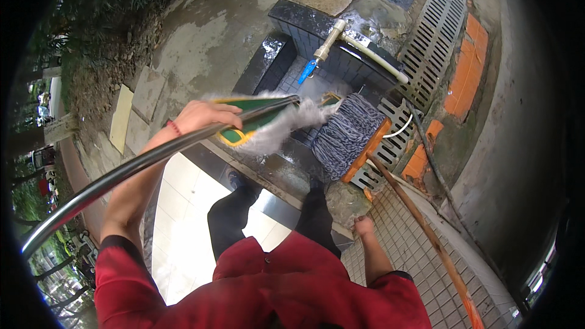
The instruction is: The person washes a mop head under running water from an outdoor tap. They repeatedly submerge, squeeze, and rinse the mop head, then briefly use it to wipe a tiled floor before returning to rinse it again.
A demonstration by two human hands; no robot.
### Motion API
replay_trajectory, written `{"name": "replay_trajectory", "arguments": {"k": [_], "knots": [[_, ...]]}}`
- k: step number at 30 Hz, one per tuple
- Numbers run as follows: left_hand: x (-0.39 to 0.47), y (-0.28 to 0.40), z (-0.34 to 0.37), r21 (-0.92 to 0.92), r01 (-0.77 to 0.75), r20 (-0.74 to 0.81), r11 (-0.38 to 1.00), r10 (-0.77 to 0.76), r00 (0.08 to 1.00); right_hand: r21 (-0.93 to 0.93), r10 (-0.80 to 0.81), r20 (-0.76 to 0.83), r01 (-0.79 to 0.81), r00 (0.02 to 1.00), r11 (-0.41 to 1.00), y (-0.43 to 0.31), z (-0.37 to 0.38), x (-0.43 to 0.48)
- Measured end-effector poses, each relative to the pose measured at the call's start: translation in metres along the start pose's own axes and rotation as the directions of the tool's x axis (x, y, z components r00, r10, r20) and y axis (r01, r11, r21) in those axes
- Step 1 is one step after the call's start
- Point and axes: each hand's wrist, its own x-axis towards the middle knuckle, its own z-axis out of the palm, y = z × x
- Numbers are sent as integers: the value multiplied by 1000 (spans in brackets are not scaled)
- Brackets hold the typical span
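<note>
My left hand (208,115) is closed at the lower end of a flat mop with a shiny metal pole (137,161). The green mop backing (263,119) has yellow edging, and its pale fringe (274,135) is blurred. The head hangs over a dark-tiled basin (261,66), below a tap with a blue lever (308,71). My right hand (364,225) is curled into a fist beside the tiled wall at my side, with nothing visible in it. A second mop with grey-blue strings (349,135) and an orange head bar (367,151) rests at the basin's right.
The second mop's wooden handle (425,224) slants down at the right. A slotted drain grate (434,32) runs along the grey wall (507,114), with a thin dark pole (432,160) nearby. White floor tiles (183,219) and a raised sill (274,192) lie by my feet.
</note>
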Motion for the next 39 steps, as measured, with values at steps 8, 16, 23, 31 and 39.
{"name": "replay_trajectory", "arguments": {"k": [8,16,23,31,39], "knots": [[30,45,4,345,-401,268,849,320,909,77,-180,60,175,982,982,-58,29,-28],[-50,0,51,-226,238,16,945,-241,970,318,-179,134,129,975,939,-101,33,-34],[-100,-12,162,-954,243,-26,175,-857,515,76,-185,107,177,977,981,-99,25,-29],[-121,33,214,-649,-256,594,-717,-687,418,87,-290,-32,292,956,953,-128,34,-22],[-159,130,167,-692,-272,550,-668,-733,400,809,-222,407,-236,886,538,-257,47,-66]]}}
